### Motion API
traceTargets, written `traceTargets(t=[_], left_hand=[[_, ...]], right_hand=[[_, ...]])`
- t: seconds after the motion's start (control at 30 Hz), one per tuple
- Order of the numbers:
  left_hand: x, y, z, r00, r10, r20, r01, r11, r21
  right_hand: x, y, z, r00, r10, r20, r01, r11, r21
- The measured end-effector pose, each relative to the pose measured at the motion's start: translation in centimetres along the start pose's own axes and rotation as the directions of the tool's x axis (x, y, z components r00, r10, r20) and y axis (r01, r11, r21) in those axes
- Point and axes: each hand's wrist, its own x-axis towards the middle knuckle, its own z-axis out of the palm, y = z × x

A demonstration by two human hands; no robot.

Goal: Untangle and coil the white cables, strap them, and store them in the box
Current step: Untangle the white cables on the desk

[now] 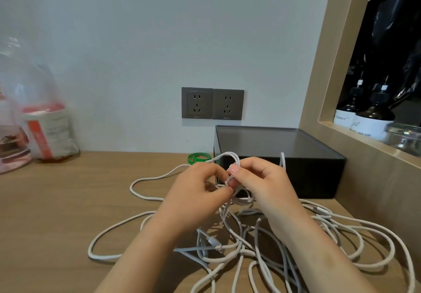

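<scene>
**Both hands pinched on a loop of white cable, the tangle spread below**

The person stands at a wooden desk (57, 201) with both hands raised just in front of a dark box (280, 156). The left hand (196, 192) and the right hand (262, 183) meet fingertip to fingertip — each is closed on the same bit of white cable, thumb pressed against fingers. From that pinch a small loop (232, 158) rises above the knuckles, standing up against the front edge of the box. Exactly which strand each hand holds I cannot make out; the fingers cover the spot.

The rest of the white cables (250, 242) lie in a loose tangle on the desk, beneath and between the forearms. Long curves sweep out to the left, and more loops pile up to the right, running along the foot of the wooden shelf frame (323, 64). A connector end (214, 241) shows in the middle of the heap, near the left wrist.

The box sits at the back right of the desk, against the wall, with its lid on. Just to its left, on the desk, lies a small green strap (198, 157) — partly hidden behind the left hand's fingers. Two grey wall sockets (213, 103) are set in the wall above it. At the far left of the desk stands a clear plastic bag (38, 110) with red and white packaging inside. In the shelf recess on the right stand dark bottles (373, 114) with white labels.
</scene>
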Motion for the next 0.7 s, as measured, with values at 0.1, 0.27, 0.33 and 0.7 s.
traceTargets(t=[0.1,0.27,0.33,0.7], left_hand=[[0.0,-0.1,0.4,0.997,0.056,-0.050,-0.053,0.997,0.057],[0.0,-0.2,0.6,0.996,-0.015,-0.086,0.004,0.991,-0.131],[0.0,-0.2,0.6,0.998,-0.041,-0.049,0.032,0.985,-0.172],[0.0,0.9,1.1,0.997,0.014,0.073,0.007,0.958,-0.288]], right_hand=[[-0.1,0.0,0.0,1.000,-0.028,-0.005,0.028,1.000,0.004],[0.0,0.2,0.1,0.991,-0.085,-0.103,0.083,0.996,-0.022],[0.0,0.3,0.1,0.986,-0.106,-0.125,0.103,0.994,-0.035],[0.1,-0.2,-0.6,0.980,-0.007,-0.197,0.033,0.991,0.131]])
